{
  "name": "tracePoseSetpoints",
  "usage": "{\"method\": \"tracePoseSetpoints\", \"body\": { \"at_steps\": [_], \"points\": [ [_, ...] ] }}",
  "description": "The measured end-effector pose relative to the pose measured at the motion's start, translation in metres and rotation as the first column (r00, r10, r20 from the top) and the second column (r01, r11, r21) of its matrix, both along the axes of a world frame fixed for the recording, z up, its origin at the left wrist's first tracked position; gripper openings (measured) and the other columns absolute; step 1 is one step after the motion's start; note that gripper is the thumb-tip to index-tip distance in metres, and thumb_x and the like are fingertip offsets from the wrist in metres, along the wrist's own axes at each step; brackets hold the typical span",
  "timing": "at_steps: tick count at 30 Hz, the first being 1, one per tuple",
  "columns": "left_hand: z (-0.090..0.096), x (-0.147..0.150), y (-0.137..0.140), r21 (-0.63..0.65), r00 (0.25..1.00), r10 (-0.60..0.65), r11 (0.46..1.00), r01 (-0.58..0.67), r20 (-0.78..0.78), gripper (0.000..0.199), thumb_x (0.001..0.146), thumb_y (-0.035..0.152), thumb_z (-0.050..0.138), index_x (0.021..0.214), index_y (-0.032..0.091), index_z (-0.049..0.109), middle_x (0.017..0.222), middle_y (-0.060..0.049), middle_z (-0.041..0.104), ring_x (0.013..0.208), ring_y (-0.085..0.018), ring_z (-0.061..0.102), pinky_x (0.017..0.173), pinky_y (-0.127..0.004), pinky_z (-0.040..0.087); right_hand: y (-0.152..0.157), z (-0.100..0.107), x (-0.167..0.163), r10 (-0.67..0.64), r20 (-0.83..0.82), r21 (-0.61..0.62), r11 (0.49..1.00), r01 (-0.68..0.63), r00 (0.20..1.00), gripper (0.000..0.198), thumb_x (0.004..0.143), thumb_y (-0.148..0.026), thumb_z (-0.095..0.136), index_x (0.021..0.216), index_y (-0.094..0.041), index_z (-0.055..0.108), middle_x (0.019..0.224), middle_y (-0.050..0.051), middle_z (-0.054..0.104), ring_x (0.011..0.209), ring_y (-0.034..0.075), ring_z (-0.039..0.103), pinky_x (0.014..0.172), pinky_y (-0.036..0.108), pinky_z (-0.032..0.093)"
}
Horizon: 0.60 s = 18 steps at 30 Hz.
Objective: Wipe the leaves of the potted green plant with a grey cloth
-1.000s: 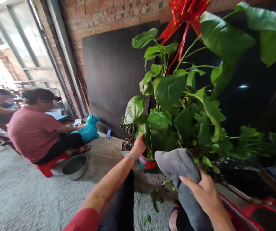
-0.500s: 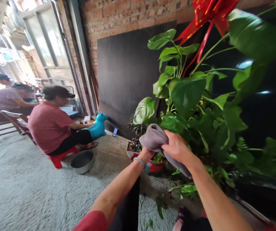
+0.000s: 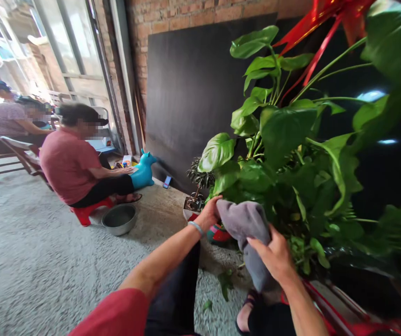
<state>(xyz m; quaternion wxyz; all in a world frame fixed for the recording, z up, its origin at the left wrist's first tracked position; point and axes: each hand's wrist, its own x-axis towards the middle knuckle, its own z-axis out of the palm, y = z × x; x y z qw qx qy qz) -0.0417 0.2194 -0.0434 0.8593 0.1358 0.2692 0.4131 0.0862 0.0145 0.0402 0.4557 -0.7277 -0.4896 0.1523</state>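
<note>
— What differs from half a second ago?

— The grey cloth [image 3: 245, 224] sits lower. It was bunched high against the leaves under the right hand [image 3: 273, 254]; now it hangs in front of the lower foliage of the big leafy plant [image 3: 284, 154], and that hand grips it from beneath, fingers closed on the fabric. The left hand [image 3: 210, 212] has come out from behind the cloth and is at its left edge, against the bottom leaves; whether its fingers are closed or spread cannot be told from here.

— And the pots?

— A red and green pot [image 3: 217, 234] shows just under the left hand, mostly hidden, with the big plant rising above it. Just beside it to the left stands a small white pot [image 3: 189, 212] holding dark soil and a little dark-leaved plant [image 3: 200, 179].

— Anything else that holds something?

— A grey metal basin [image 3: 119, 219] on the floor [image 3: 29, 270], near a seated person in a red shirt [image 3: 69, 161]. Its inside looks bare, though the view is shallow. A few fallen leaves [image 3: 225, 282] lie on the floor below the cloth.
</note>
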Motion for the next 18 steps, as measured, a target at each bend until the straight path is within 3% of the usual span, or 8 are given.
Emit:
{"method": "tracePoseSetpoints", "body": {
  "at_steps": [3,5,7,9,13,15,17,18],
  "points": [
    [0.012,-0.048,0.030,-0.071,0.964,0.189,0.976,-0.205,-0.185,0.018,0.097,0.033,0.064,0.085,0.020,0.062,0.079,-0.002,0.067,0.066,-0.018,0.063,0.083,-0.033,0.053,-0.042,-0.019,0.010,-0.138,-0.124,-0.054,0.990,0.132,0.983,0.054,0.055,-0.062,0.077,0.094,-0.026,0.072,0.087,0.010,0.080,0.089,0.039,0.077,0.084,0.049,0.062],
    [0.035,-0.072,0.057,0.008,0.901,0.365,0.928,-0.373,-0.234,0.019,0.099,0.040,0.065,0.097,0.021,0.065,0.084,0.000,0.066,0.077,-0.017,0.065,0.091,-0.031,0.052,-0.055,-0.021,0.013,-0.203,-0.167,-0.078,0.978,0.192,0.965,0.060,0.050,-0.064,0.080,0.095,-0.025,0.073,0.089,0.011,0.081,0.091,0.040,0.077,0.083,0.047,0.062],
    [0.063,-0.080,0.081,0.139,0.866,0.416,0.909,-0.392,-0.277,0.022,0.100,0.042,0.066,0.108,0.022,0.067,0.091,0.000,0.068,0.088,-0.018,0.068,0.099,-0.032,0.051,-0.056,-0.019,0.010,-0.223,-0.206,-0.088,0.974,0.209,0.953,0.065,0.047,-0.064,0.082,0.097,-0.023,0.074,0.088,0.011,0.081,0.089,0.039,0.078,0.082,0.046,0.062],
    [0.090,-0.074,0.097,0.227,0.889,0.345,0.931,-0.285,-0.301,0.025,0.099,0.041,0.069,0.115,0.021,0.068,0.094,-0.002,0.071,0.090,-0.018,0.069,0.101,-0.034,0.052,-0.053,-0.009,0.003,-0.200,-0.216,-0.070,0.980,0.189,0.956,0.067,0.048,-0.065,0.082,0.098,-0.021,0.074,0.086,0.010,0.081,0.084,0.037,0.077,0.078,0.043,0.062],
    [0.112,-0.049,0.092,0.233,0.915,0.214,0.963,-0.138,-0.342,0.024,0.086,0.020,0.080,0.106,0.017,0.068,0.082,-0.001,0.070,0.074,-0.015,0.066,0.088,-0.033,0.058,-0.031,0.050,-0.010,-0.168,-0.052,0.158,0.972,0.174,0.984,0.054,0.053,-0.061,0.083,0.089,-0.022,0.074,0.079,0.007,0.077,0.072,0.029,0.072,0.066,0.037,0.057],
    [0.105,-0.041,0.076,0.244,0.927,0.194,0.963,-0.117,-0.322,0.024,0.081,0.009,0.081,0.098,0.018,0.066,0.077,0.001,0.068,0.069,-0.013,0.064,0.083,-0.032,0.059,-0.006,0.093,-0.013,-0.235,0.059,0.412,0.891,0.190,0.970,0.049,0.057,-0.057,0.085,0.089,-0.022,0.071,0.082,0.006,0.076,0.072,0.026,0.069,0.067,0.036,0.054],
    [0.094,-0.036,0.057,0.269,0.944,0.130,0.962,-0.046,-0.304,0.024,0.079,0.004,0.079,0.093,0.018,0.064,0.077,0.001,0.068,0.068,-0.013,0.065,0.082,-0.033,0.060,0.030,0.127,-0.016,-0.302,0.122,0.640,0.752,0.158,0.945,0.051,0.061,-0.053,0.083,0.098,-0.020,0.070,0.093,0.008,0.076,0.082,0.026,0.069,0.077,0.038,0.055],
    [0.087,-0.035,0.048,0.283,0.948,0.091,0.959,0.000,-0.306,0.023,0.080,0.004,0.078,0.091,0.017,0.063,0.077,0.001,0.069,0.067,-0.014,0.066,0.082,-0.034,0.060,0.048,0.136,-0.018,-0.310,0.154,0.668,0.732,0.131,0.938,0.053,0.064,-0.051,0.079,0.105,-0.018,0.068,0.101,0.012,0.076,0.090,0.027,0.069,0.085,0.040,0.055]
  ]
}}
